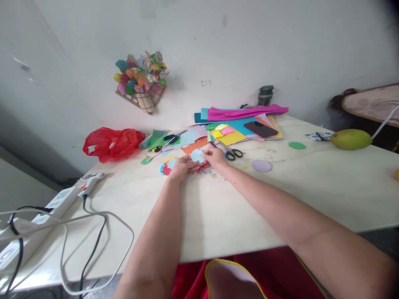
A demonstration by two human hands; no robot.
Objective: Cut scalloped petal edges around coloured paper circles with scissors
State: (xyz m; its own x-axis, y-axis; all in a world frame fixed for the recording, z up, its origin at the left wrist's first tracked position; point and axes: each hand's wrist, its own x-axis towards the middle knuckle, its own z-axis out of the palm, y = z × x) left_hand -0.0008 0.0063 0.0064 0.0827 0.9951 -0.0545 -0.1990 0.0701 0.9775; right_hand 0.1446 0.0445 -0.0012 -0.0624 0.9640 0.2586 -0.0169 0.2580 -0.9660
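Observation:
Between my two hands is a light blue paper piece (197,155) with a scalloped edge. My left hand (183,167) is closed on its left and lower side. The fingers of my right hand (214,158) pinch its right edge. Colourful scalloped paper cut-outs (165,169) lie just left of my left hand. Small red, blue and yellow paper scraps (212,173) are scattered below my right hand. Scissors with black handles (233,155) rest right beside my right hand.
Coloured sheets (235,137) and a phone (261,129) lie toward the wall. A red plastic bag (114,143) sits at the left, a power strip (51,211) nearer. Purple oval paper (262,166), green oval paper (297,145) and a yellow-green object (350,139) are at the right.

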